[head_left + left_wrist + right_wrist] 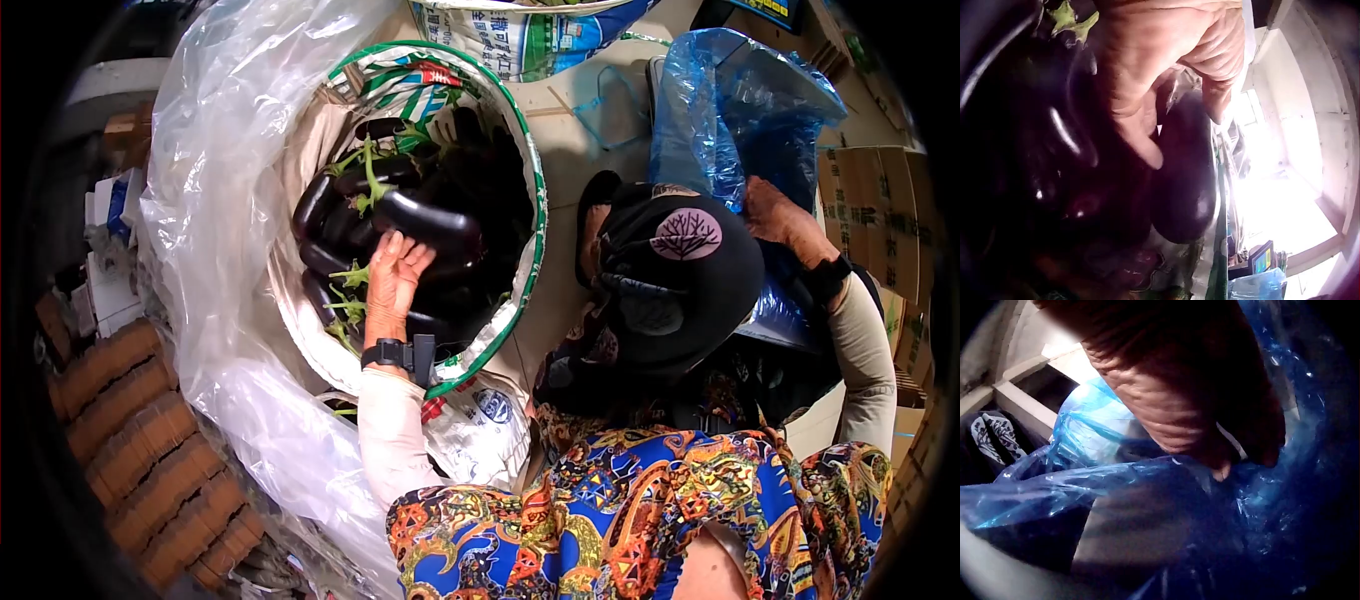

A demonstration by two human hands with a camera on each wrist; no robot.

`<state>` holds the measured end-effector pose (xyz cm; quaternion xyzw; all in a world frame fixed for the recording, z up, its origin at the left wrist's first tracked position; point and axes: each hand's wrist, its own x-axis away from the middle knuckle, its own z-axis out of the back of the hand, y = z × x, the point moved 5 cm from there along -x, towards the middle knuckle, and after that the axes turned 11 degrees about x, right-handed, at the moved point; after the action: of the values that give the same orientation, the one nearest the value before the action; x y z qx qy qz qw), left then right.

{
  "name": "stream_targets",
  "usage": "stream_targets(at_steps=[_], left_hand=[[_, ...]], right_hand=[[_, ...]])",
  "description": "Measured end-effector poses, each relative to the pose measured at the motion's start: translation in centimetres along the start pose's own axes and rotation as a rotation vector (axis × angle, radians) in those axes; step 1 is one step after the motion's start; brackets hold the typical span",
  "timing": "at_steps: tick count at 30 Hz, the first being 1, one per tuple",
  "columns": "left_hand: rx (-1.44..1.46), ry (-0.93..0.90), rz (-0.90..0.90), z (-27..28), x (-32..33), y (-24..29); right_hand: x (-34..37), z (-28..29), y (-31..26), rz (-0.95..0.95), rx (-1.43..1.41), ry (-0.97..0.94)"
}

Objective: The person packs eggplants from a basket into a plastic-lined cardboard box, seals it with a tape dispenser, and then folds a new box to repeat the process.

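Note:
My left hand [395, 280] [1166, 44] grips a dark purple eggplant [425, 218] [1185, 175], with the thumb and fingers on either side of it in the left wrist view. The eggplant lies over a heap of others, its green stem pointing up in the head view. They fill a round, fabric-lined container with a green rim [541, 200]. On the right, my right hand [785, 220] [1179, 381] pinches the edge of a blue translucent plastic bag [690, 125] [1085, 481]. Part of that hand's fingers is hidden in shadow and behind the plastic.
Clear plastic sheeting [215, 200] drapes along the container's left side. Brown stacked goods [150, 430] stand at the lower left, and cardboard boxes [870, 200] at the right. Another printed sack [500, 45] is at the top. A patterned dark cap [680, 270] is between the arms.

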<state>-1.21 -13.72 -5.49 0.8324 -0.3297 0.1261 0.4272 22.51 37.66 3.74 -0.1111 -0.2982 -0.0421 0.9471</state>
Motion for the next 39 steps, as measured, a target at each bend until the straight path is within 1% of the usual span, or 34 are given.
stream_targets(at_steps=[1, 2, 4, 5, 6, 8, 9, 11, 14, 16, 17, 18, 19, 20, 22, 23, 24, 25, 26, 27, 28, 29, 30, 31, 32, 33, 34, 35, 36, 38, 39], left_hand=[[-0.064, -0.019, -0.027, -4.0, 1.5, 1.0], [-0.193, -0.009, -0.012, -5.0, 2.4, 2.0], [-0.732, 0.066, 0.088, -5.3, 4.0, 3.3], [-1.132, -0.083, 0.044, -3.1, 4.3, 3.1], [-1.38, -0.125, 0.071, -0.7, 5.1, 2.1], [-2.233, -0.262, 0.249, -1.2, 7.8, 0.1], [-2.314, -0.298, 0.161, -0.5, 7.8, -0.4], [-2.469, -0.367, -0.025, 2.2, 7.5, -1.6], [-2.593, -0.446, -0.182, 3.2, 6.0, -1.9], [-2.558, -0.503, -0.009, 4.5, 5.3, -1.9], [-2.542, -0.524, 0.077, 4.0, 5.5, -1.5], [-2.523, -0.545, 0.164, 3.2, 5.7, -1.1], [-2.503, -0.586, 0.304, 2.6, 5.7, -0.7], [-2.446, -0.614, 0.382, 2.5, 6.0, -0.2], [-2.187, -0.432, 0.508, 0.4, 7.2, 1.1], [-2.08, -0.284, 0.601, -1.0, 7.8, 2.1], [-1.949, -0.237, 0.482, -1.8, 8.8, 3.5], [-1.833, -0.151, 0.458, -2.3, 9.5, 4.8], [-1.715, -0.069, 0.431, -2.9, 10.2, 6.2], [-1.42, 0.028, 0.485, -3.6, 11.2, 7.2], [-1.015, 0.158, 0.438, -2.8, 12.1, 7.6], [-0.793, 0.142, 0.373, -4.0, 12.7, 8.0], [-0.572, 0.119, 0.306, -5.7, 13.1, 8.2], [-0.44, 0.068, 0.249, -6.7, 13.0, 8.1], [-0.318, 0.095, 0.182, -7.9, 12.7, 7.9], [-0.25, 0.034, 0.141, -10.4, 12.2, 7.4], [-0.181, -0.031, 0.105, -13.3, 11.7, 6.9], [-0.187, -0.034, 0.026, -15.3, 11.2, 6.4], [-0.155, -0.104, 0.012, -18.4, 10.7, 5.6], [-0.064, -0.25, 0.073, -24.2, 9.7, 4.0], [-0.07, -0.277, 0.079, -27.3, 9.5, 3.1]], right_hand=[[0.6, 0.7, -0.7, 0.034, -0.002, 0.043], [0.8, 1.2, -1.2, 0.069, -0.005, 0.088], [0.2, 0.3, 0.1, 0.04, 0.106, -0.028], [0.1, -0.1, 0.3, 0.042, 0.135, -0.024], [-0.1, -0.4, 0.5, 0.044, 0.164, -0.02], [0.1, -0.5, 0.4, 0.039, 0.157, 0.071], [0.2, -0.5, 0.3, 0.023, 0.146, 0.099], [-0.2, -0.3, -0.1, -0.058, 0.091, 0.085], [-0.8, -0.6, 0.0, -0.096, 0.231, -0.169], [0.0, 0.8, -0.5, -0.156, 0.164, -0.177], [0.4, 1.3, -0.8, -0.188, 0.127, -0.182], [0.4, 1.0, -0.4, -0.152, 0.137, -0.123], [0.2, 0.3, 0.2, -0.116, 0.148, -0.065], [0.4, 0.8, -0.1, -0.113, 0.125, -0.073], [0.5, 1.5, -0.5, -0.082, 0.111, -0.063], [0.3, 1.6, -0.3, -0.051, 0.117, -0.044], [0.1, 1.5, -0.3, -0.019, 0.123, -0.022], [0.3, 1.8, -0.2, 0.053, 0.128, 0.101], [0.2, 1.3, 0.8, 0.097, 0.092, 0.136], [-0.2, 1.4, 1.0, 0.142, 0.056, 0.17], [-0.6, 1.2, 1.6, 0.089, 0.007, 0.068], [-0.7, 1.8, 1.3, 0.032, -0.035, -0.031], [-0.8, 2.0, 1.3, 0.07, -0.08, 0.063], [-0.6, 1.9, 1.9, 0.101, -0.123, 0.159], [0.5, 3.3, 1.1, 0.158, -0.118, 0.347], [1.9, 4.6, 0.2, 0.209, -0.095, 0.538], [2.1, 5.5, -0.2, 0.217, -0.096, 0.543], [2.4, 6.3, -0.2, 0.221, -0.095, 0.548], [2.8, 7.2, -0.3, 0.217, -0.092, 0.553], [4.1, 9.7, -2.7, 0.226, -0.563, 0.396], [4.8, 10.7, -3.9, 0.231, -0.593, 0.347]])
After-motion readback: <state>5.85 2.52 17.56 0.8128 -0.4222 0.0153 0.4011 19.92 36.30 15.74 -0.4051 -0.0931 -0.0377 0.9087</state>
